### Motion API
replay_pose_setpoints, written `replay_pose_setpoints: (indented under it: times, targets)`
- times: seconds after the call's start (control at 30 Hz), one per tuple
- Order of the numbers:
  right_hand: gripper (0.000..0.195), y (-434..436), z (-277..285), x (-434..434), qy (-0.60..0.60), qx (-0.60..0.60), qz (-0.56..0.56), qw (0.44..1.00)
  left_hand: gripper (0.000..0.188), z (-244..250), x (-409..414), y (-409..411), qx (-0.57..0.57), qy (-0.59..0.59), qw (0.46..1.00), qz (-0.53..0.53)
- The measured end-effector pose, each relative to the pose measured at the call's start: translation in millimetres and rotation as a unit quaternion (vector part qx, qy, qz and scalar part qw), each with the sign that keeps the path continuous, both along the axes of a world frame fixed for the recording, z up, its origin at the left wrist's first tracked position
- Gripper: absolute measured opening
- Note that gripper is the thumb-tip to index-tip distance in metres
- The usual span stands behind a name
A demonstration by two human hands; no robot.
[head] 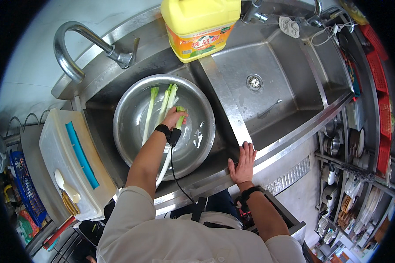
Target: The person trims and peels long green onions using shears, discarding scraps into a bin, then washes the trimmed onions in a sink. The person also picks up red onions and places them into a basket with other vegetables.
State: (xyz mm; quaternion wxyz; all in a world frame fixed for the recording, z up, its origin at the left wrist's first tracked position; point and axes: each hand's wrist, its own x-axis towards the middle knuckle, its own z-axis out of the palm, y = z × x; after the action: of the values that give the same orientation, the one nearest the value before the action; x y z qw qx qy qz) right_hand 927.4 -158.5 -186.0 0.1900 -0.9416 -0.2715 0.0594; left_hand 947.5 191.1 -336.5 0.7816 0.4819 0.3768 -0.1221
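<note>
My left hand [175,118] is inside a round stainless steel basin [209,131], with its fingers around a leek or large scallion stalk [181,122]. The stalk's cut green top shows above the fingers, and its white part [165,168] seems to run down past my wrist to the basin's near rim. Several more trimmed stalks [150,113] lie in the basin to the left of that hand. The basin appears to hold some clear water. My right hand [243,164] rests palm down, holding nothing, where the sink divider [228,102] meets the front edge.
A yellow detergent jug [200,29] stands behind the basin. The chrome faucet [82,39] curves over the back left. A lidded plastic bin [75,157] with spoons on top sits left. In the right sink bowl are a drain [254,83] and a thin rod [269,108].
</note>
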Motion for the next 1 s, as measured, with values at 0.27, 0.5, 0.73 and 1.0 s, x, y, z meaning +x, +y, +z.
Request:
replay_pose_setpoints:
  times: [0.27, 0.5, 0.73, 1.0]
  targets:
    - [0.066, -1, -2, 0, -0.001, 0.001, 0.001, 1.000, 0.020, -4, -1, -4, 0.019, -0.018, 0.999, 0.043]
    - [0.066, -1, 1, 1, 0.010, -0.004, 0.002, 1.000, 0.017, -15, -1, -15, 0.111, -0.014, 0.993, 0.039]
    - [0.066, 0, 1, 1, 0.008, -0.005, 0.000, 1.000, 0.027, -27, 1, -31, 0.513, 0.090, 0.849, -0.089]
    - [0.065, -1, -1, -1, 0.000, 0.001, 0.000, 1.000, 0.028, -32, -2, -14, 0.094, -0.013, 0.994, -0.046]
